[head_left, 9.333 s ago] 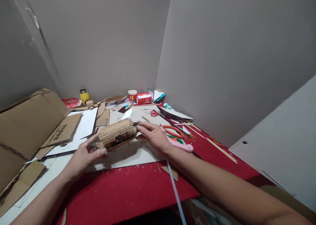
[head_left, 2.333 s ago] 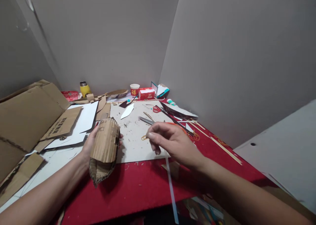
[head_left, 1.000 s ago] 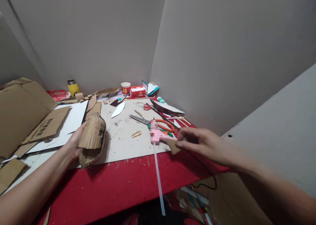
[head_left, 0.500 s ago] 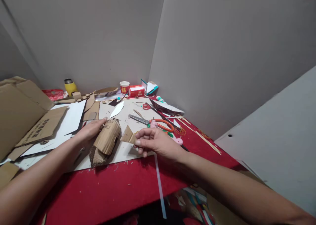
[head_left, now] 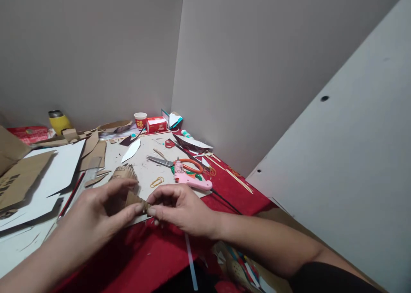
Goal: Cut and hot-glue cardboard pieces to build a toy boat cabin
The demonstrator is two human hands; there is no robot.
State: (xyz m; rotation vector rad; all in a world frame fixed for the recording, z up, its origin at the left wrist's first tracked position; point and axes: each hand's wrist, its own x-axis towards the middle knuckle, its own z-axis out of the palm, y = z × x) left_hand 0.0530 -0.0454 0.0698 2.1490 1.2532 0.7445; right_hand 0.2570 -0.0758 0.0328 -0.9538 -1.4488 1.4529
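A small brown piece of cardboard (head_left: 133, 198) is pinched between my two hands near the table's front edge. My left hand (head_left: 104, 205) has its thumb on one side of the piece, its fingers arched behind. At the piece's right end, my right hand (head_left: 175, 205) grips it between thumb and fingertips. Just behind my left hand lies a rolled corrugated cardboard tube (head_left: 123, 172), mostly covered by that hand. A pink glue gun (head_left: 192, 180) lies right of my right hand, beside orange-handled scissors (head_left: 173, 163). A yellow paper clip shape (head_left: 157, 181) is close by.
On the left are white sheets (head_left: 69, 164) and a cardboard flap (head_left: 25, 173). A yellow bottle (head_left: 60, 122), a paper cup (head_left: 140, 120) and a red box (head_left: 156, 124) stand at the back. Thin sticks (head_left: 239, 180) lie along the right edge; a translucent glue stick (head_left: 191, 263) overhangs the front.
My left hand has left the cardboard tube and come to the small cardboard piece. My right hand has brought that piece left and nearer. The view has turned right.
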